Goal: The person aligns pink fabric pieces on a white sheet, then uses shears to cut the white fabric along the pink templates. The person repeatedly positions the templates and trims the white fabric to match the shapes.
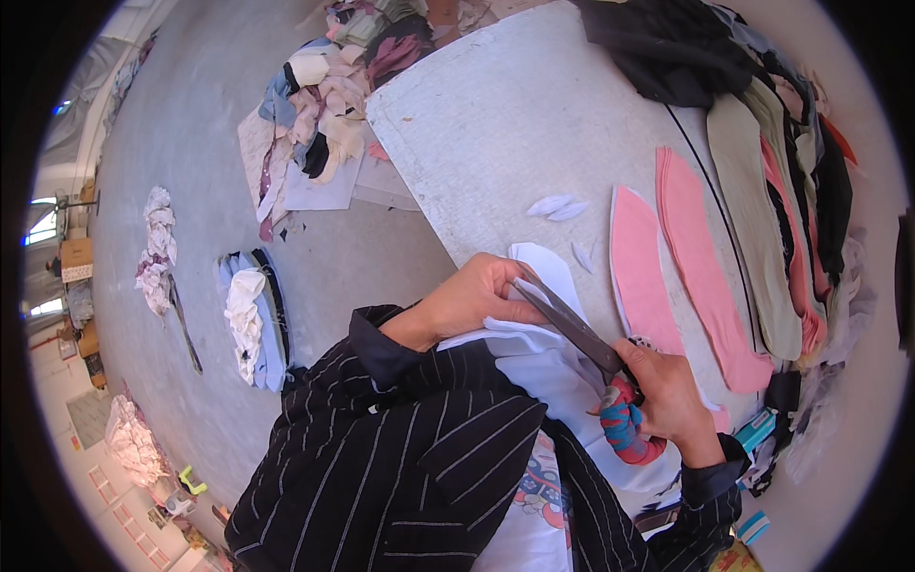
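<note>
My right hand (pixel 664 383) grips a pair of scissors (pixel 579 332) whose handles are wrapped in red and blue cloth. The dark blades point up and left, toward my left hand (pixel 471 301). Between its fingers and thumb, that hand pinches the edge of a white piece of fabric (pixel 543 367), which drapes over my lap and the table's edge. The blade tips lie beside my left fingers at the fabric. Just beyond, small white scraps (pixel 558 207) rest on the pale table (pixel 515 124). Pink fabric strips (pixel 696 257) lie to the right of the scissors.
Green, black and pink cloth pieces (pixel 762 210) pile along the table's right side, with black fabric (pixel 667 48) at the far end. A heap of scraps (pixel 329 105) lies on the floor beyond the table's left edge. Folded blue and white cloth (pixel 255 319) sits on the floor at left.
</note>
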Action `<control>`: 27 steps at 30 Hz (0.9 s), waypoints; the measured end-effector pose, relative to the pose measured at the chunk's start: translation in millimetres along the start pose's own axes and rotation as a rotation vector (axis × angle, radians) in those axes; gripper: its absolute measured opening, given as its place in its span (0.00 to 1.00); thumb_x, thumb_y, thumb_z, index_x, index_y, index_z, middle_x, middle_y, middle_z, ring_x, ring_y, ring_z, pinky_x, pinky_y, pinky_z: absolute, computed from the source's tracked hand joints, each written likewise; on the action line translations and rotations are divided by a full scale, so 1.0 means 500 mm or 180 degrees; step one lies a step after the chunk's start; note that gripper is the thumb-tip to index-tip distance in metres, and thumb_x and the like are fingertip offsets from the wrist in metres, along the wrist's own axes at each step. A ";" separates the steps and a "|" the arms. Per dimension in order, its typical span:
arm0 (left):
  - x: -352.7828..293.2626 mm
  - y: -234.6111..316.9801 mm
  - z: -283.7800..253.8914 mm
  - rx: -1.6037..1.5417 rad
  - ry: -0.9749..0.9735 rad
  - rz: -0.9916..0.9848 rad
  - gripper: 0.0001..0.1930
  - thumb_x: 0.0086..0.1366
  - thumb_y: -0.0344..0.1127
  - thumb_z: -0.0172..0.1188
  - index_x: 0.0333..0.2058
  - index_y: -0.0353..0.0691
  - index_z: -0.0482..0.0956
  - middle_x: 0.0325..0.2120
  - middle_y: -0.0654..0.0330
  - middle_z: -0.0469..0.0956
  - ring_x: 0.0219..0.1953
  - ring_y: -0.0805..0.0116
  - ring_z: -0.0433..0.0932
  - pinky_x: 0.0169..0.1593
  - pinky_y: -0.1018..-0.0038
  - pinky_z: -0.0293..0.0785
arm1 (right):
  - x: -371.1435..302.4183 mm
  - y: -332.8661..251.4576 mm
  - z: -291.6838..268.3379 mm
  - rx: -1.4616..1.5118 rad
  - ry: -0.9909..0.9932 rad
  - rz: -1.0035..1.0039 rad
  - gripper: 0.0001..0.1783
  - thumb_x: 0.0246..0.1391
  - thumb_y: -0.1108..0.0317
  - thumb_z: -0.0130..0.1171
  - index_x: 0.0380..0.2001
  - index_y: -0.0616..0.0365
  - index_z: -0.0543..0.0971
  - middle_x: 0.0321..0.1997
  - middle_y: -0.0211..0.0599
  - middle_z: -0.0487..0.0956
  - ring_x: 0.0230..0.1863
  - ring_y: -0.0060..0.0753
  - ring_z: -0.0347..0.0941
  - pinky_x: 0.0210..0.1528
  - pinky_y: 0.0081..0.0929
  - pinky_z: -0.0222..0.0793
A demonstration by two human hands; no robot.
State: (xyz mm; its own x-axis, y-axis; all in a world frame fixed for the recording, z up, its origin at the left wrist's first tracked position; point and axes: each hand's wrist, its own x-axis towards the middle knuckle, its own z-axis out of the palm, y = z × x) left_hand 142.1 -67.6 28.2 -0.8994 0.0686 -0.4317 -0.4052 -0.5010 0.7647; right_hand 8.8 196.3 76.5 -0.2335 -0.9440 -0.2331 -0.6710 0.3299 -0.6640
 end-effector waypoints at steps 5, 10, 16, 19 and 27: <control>-0.002 0.009 0.003 0.0088 -0.0018 0.0008 0.12 0.59 0.22 0.66 0.41 0.30 0.78 0.36 0.58 0.82 0.38 0.75 0.81 0.44 0.82 0.78 | -0.006 0.009 0.014 0.0077 0.0041 -0.0033 0.35 0.35 0.61 0.76 0.48 0.63 0.75 0.25 0.43 0.77 0.25 0.47 0.76 0.29 0.34 0.71; -0.003 0.009 -0.005 0.0353 0.0173 -0.0145 0.12 0.61 0.23 0.64 0.44 0.30 0.79 0.38 0.59 0.82 0.37 0.78 0.80 0.43 0.82 0.75 | 0.003 0.004 -0.003 0.0389 0.0017 0.0261 0.38 0.32 0.74 0.68 0.53 0.64 0.70 0.30 0.44 0.78 0.29 0.47 0.78 0.30 0.34 0.72; -0.003 0.003 -0.018 0.0590 0.0590 0.0049 0.15 0.59 0.20 0.64 0.45 0.32 0.79 0.38 0.59 0.82 0.38 0.78 0.81 0.42 0.83 0.78 | -0.011 -0.006 -0.018 0.0659 0.0570 0.0877 0.39 0.34 0.67 0.76 0.52 0.66 0.72 0.30 0.47 0.80 0.28 0.43 0.80 0.34 0.26 0.74; -0.007 0.003 -0.019 0.0467 0.0623 0.0121 0.13 0.61 0.21 0.62 0.45 0.32 0.78 0.37 0.59 0.82 0.36 0.78 0.81 0.41 0.84 0.77 | -0.019 -0.016 0.001 0.0143 0.0487 0.0521 0.38 0.34 0.64 0.76 0.51 0.64 0.74 0.26 0.44 0.78 0.26 0.44 0.77 0.32 0.30 0.73; -0.013 0.009 -0.040 0.0161 0.0755 -0.0143 0.06 0.63 0.29 0.60 0.38 0.36 0.77 0.22 0.59 0.80 0.25 0.78 0.77 0.32 0.84 0.69 | -0.067 -0.021 0.031 -0.0324 -0.0103 0.0244 0.36 0.32 0.70 0.66 0.52 0.58 0.71 0.27 0.40 0.74 0.25 0.47 0.73 0.28 0.40 0.66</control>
State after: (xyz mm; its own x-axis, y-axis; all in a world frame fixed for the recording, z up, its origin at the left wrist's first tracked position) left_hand 149.4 -87.3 24.9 -0.8191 -0.1178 -0.5614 -0.4569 -0.4578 0.7627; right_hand 34.5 224.4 80.2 -0.2651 -0.9150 -0.3042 -0.7204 0.3976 -0.5683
